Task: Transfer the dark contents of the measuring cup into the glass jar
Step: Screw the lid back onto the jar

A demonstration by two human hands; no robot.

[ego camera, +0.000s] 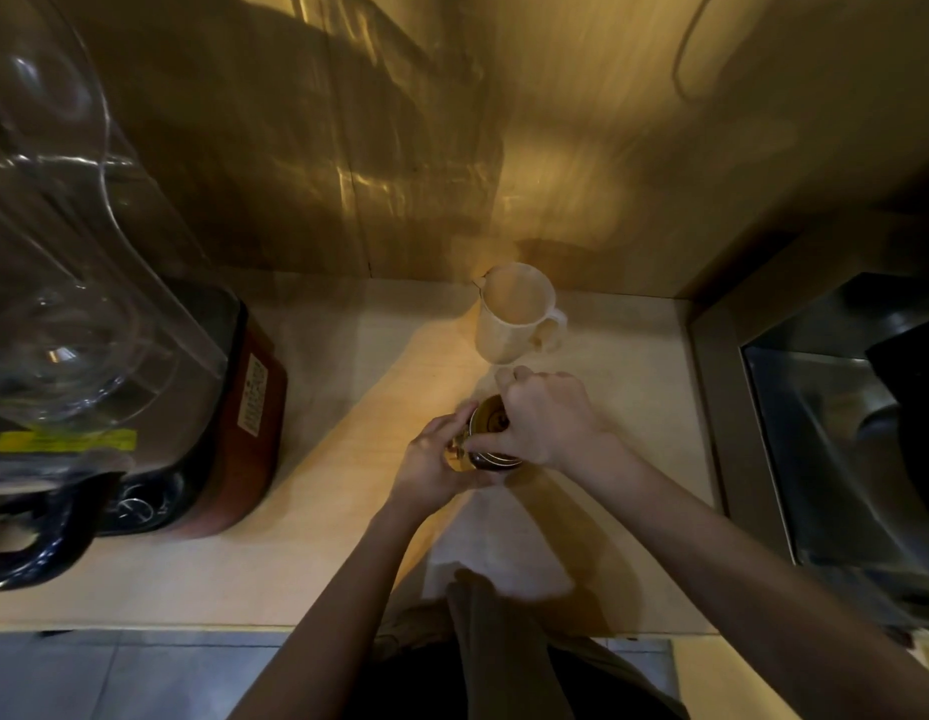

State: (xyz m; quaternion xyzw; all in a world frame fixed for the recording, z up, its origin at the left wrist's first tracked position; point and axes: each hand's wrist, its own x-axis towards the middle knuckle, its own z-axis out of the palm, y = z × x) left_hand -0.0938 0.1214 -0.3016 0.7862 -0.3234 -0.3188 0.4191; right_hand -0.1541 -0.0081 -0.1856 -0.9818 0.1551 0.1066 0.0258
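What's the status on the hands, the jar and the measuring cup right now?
Left hand and right hand both on glass jar. Measuring cup upright behind it, untouched. Nothing between them.

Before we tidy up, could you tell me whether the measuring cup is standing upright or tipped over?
Upright. The measuring cup stands on its base on the counter, mouth up, beyond both hands, untouched. No dark contents show inside.

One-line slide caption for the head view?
Both hands grip a glass jar on the counter; white measuring cup stands behind.
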